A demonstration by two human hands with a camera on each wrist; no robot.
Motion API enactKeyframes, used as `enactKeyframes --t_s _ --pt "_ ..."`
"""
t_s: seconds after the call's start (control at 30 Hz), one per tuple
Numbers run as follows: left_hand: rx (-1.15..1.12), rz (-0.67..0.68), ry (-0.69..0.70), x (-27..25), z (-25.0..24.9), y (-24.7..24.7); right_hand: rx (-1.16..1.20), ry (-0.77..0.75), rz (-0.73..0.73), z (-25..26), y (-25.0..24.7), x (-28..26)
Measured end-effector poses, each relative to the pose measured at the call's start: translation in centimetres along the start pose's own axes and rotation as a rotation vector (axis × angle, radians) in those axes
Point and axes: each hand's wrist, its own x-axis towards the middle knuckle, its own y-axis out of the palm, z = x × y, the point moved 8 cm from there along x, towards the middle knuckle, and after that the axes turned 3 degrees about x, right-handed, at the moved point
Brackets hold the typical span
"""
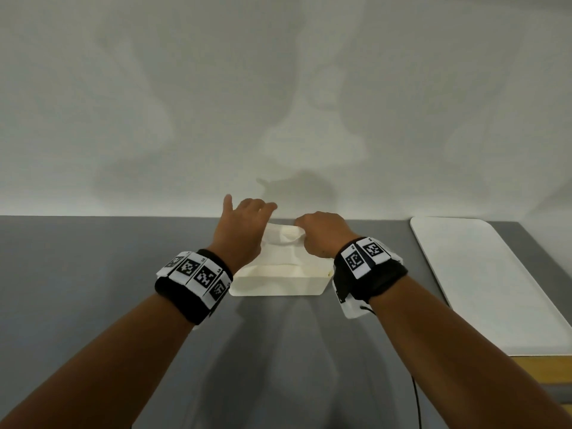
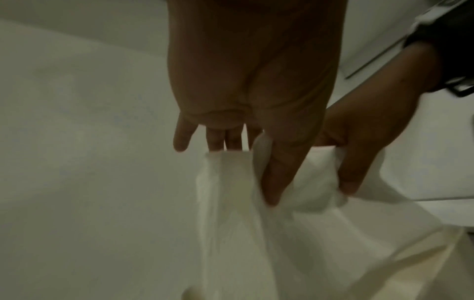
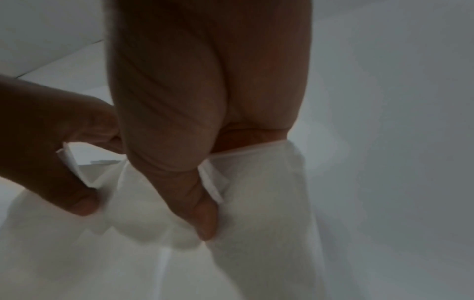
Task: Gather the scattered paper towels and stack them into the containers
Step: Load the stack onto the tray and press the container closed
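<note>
A white paper towel (image 1: 282, 239) hangs between both hands above an open white container (image 1: 278, 287) at the middle of the grey table (image 1: 93, 258). My left hand (image 1: 261, 222) pinches the towel's left top edge, little finger raised. My right hand (image 1: 305, 229) grips the right top edge, bunching it. In the left wrist view my left hand (image 2: 251, 172) has its thumb laid over the paper towel (image 2: 295, 243), fingers behind it, and my right hand (image 2: 359, 152) pinches beside it. In the right wrist view my right hand (image 3: 210, 203) holds the paper towel (image 3: 256, 253) with its thumb in front; the left hand (image 3: 51, 172) is alongside.
A flat white tray (image 1: 483, 274) lies on the table's right side, reaching the wooden edge (image 1: 541, 370). A pale wall rises just behind the container. A thin black cable (image 1: 418, 397) runs under my right forearm.
</note>
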Motion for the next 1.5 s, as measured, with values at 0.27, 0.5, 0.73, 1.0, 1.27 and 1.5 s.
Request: enactKeyframes --t_s 0.27,0.5,0.73,1.0,1.27,1.5 --pt "0.012 0.162 -0.042 0.3 -0.6 -1.3 0.082 0.082 0.027 -2.5 0.0 0.0" --pt "0.069 0.265 0.034 1.6 -2.1 2.4 0.0 -0.017 -0.018 -0.1 -0.2 0.4" --pt "0.072 0.457 -0.038 0.0 2.2 3.7 0.063 -0.041 0.043 -1.0 1.1 0.0" --pt "0.019 0.555 -0.037 -1.2 1.8 5.6 0.045 -0.007 0.075 -2.0 2.4 -0.5" --pt "-0.1 0.469 -0.066 -0.4 2.6 5.7 0.208 0.058 0.072 -3.9 3.5 -0.5" --pt "-1.215 0.418 -0.734 -2.9 7.2 7.7 1.108 0.274 -0.105 -8.2 3.9 -1.5"
